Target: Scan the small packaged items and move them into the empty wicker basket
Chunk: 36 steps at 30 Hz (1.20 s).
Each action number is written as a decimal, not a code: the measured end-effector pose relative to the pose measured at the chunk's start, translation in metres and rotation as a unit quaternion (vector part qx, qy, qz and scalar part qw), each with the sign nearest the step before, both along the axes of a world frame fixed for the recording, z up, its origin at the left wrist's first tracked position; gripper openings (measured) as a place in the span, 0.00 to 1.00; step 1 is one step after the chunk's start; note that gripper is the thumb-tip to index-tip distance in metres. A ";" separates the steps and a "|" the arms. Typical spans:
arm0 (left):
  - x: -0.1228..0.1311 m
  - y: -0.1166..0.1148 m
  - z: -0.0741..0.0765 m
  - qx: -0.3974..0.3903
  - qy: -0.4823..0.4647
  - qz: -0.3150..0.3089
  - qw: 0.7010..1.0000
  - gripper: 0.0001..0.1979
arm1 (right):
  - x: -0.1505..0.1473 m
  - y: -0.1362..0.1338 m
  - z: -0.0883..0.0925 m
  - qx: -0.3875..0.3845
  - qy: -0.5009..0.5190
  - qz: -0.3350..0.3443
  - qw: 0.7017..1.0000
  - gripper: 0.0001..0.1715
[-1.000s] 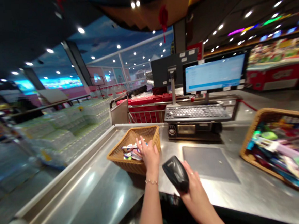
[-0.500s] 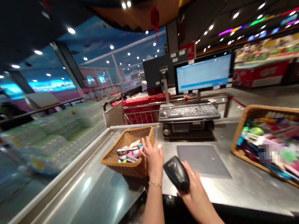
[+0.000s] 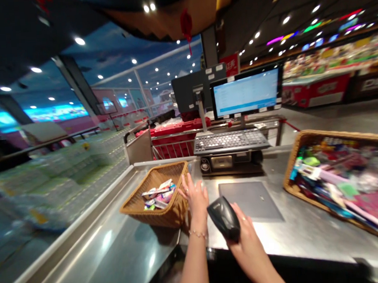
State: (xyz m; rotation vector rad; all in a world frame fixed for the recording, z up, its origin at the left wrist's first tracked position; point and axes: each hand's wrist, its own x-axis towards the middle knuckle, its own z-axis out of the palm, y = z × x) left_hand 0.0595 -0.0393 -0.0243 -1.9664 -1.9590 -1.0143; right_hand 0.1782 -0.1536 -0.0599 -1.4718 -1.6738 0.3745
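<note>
My right hand point(image 3: 245, 230) grips a black plastic handheld scanner point(image 3: 224, 216); my left hand point(image 3: 196, 199), fingers spread, seemingly empty, is by a tan wicker basket point(image 3: 163, 218).

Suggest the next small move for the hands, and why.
Probably move the left hand toward the fuller basket on the right for one item: it is spread open at the smaller basket's right side and appears to hold nothing, while the right hand is occupied with the black handheld scanner.
</note>
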 end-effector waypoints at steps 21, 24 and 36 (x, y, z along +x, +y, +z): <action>0.034 0.000 0.001 -0.007 0.002 -0.045 0.999 0.15 | 0.019 -0.004 0.008 -0.014 0.060 -0.043 0.997 0.34; 0.037 -0.002 0.001 -0.001 0.000 -0.049 0.999 0.14 | 0.021 -0.004 0.006 -0.012 0.056 -0.045 0.997 0.34; 0.051 -0.003 0.000 -0.011 -0.001 -0.061 0.998 0.15 | 0.029 -0.006 0.006 -0.012 0.070 -0.058 0.996 0.32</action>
